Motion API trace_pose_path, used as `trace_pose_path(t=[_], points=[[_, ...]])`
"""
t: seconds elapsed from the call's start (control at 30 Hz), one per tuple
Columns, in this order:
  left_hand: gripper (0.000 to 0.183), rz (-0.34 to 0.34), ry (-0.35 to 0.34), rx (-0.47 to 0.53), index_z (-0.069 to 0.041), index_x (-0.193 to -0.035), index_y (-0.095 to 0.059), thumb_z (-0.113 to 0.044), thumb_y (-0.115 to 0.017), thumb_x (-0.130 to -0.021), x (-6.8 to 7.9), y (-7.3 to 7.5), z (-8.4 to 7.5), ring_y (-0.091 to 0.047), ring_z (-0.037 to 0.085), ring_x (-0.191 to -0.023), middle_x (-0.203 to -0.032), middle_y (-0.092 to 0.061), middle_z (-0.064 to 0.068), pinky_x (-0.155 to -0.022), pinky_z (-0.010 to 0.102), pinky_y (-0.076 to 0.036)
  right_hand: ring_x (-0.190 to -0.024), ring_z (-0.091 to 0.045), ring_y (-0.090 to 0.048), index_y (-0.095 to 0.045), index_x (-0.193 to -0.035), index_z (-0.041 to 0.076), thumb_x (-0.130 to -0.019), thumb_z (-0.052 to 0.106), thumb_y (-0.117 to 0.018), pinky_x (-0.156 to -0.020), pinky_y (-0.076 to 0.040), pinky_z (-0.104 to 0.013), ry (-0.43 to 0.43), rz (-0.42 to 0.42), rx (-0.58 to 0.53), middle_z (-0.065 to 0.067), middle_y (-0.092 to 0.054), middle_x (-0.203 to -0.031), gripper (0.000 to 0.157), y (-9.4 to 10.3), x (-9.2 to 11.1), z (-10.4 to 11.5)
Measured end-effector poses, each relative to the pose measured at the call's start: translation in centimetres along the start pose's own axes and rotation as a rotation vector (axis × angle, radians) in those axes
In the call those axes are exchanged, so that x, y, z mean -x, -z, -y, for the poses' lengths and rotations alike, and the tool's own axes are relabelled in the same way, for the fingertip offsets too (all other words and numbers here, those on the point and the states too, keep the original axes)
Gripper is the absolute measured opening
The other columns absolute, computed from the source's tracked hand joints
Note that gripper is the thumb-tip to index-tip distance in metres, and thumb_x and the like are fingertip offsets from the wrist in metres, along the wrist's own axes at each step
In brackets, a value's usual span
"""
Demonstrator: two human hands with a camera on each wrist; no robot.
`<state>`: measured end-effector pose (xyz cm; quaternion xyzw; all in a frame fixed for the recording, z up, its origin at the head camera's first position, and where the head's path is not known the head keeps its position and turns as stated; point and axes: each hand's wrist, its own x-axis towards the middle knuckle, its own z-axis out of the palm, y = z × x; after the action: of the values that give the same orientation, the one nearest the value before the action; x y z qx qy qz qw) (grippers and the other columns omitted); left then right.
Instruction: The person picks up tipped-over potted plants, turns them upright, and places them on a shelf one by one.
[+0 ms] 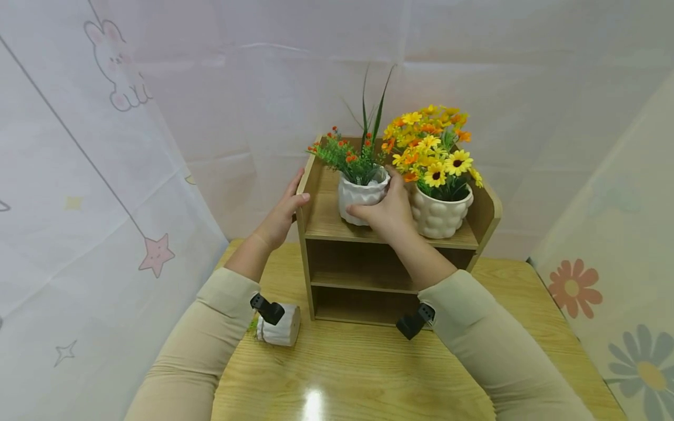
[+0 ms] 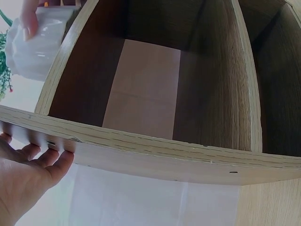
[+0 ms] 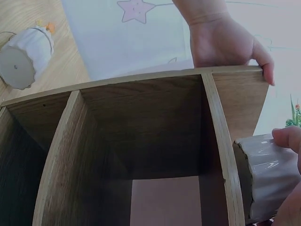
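Note:
A white ribbed flowerpot (image 1: 363, 202), planted with small red-orange flowers and tall green blades, stands on the top board of a wooden shelf unit (image 1: 363, 286). My right hand (image 1: 387, 207) grips this pot, thumb at its front and fingers round its right side. At the shelf's left side panel, my left hand (image 1: 284, 216) holds on, its fingertips against the outer face and its thumb over the edge. Beside the gripped pot stands a cream bubble-textured pot (image 1: 441, 215) of yellow and orange flowers. The right wrist view shows the white pot's side (image 3: 270, 172) under my right thumb.
Another white pot (image 1: 281, 324) lies on its side on the wooden table (image 1: 337, 374), left of the shelf's front, with some greenery showing. Patterned pale cloth (image 1: 253, 105) hangs behind and along both sides. Two lower compartments of the shelf face me.

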<state>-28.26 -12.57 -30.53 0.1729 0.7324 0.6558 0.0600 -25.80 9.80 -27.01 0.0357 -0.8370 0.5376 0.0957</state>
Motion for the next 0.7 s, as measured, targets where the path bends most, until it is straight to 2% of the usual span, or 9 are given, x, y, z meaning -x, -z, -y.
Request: trace_pose_path(t=[0.2, 0.53, 0.7], points=[[0.077, -0.008, -0.001, 0.002, -0.036, -0.158, 0.002, -0.036, -0.038, -0.092, 0.0, 0.0, 0.1, -0.011, 0.031, -0.149, -0.166, 0.004, 0.000, -0.116, 0.062, -0.009, -0.136, -0.031, -0.042, -0.013, -0.156, 0.016, -0.070, 0.025, -0.085, -0.110, -0.039, -0.044, -0.026, -0.030, 0.041, -0.019, -0.037, -0.151, 0.112, -0.3, -0.9, 0.1], [0.077, -0.001, -0.014, -0.007, -0.037, -0.158, 0.001, -0.038, -0.038, -0.091, 0.0, 0.1, 0.3, -0.009, 0.029, -0.150, -0.166, 0.004, 0.000, -0.117, 0.061, -0.009, -0.137, -0.030, -0.041, -0.017, -0.153, 0.017, -0.071, 0.024, -0.085, -0.111, -0.038, -0.042, -0.036, -0.056, 0.048, -0.015, -0.037, -0.153, 0.107, -0.8, -2.2, 0.3], [0.077, -0.001, -0.015, -0.019, -0.039, -0.157, 0.001, -0.038, -0.038, -0.091, -0.1, 0.1, 0.2, -0.009, 0.029, -0.150, -0.166, 0.003, 0.000, -0.117, 0.061, -0.009, -0.139, -0.031, -0.040, -0.013, -0.156, 0.017, -0.072, 0.028, -0.085, -0.113, -0.035, -0.041, -0.060, -0.069, 0.075, -0.016, -0.037, -0.154, 0.111, -0.8, -3.0, 0.4]])
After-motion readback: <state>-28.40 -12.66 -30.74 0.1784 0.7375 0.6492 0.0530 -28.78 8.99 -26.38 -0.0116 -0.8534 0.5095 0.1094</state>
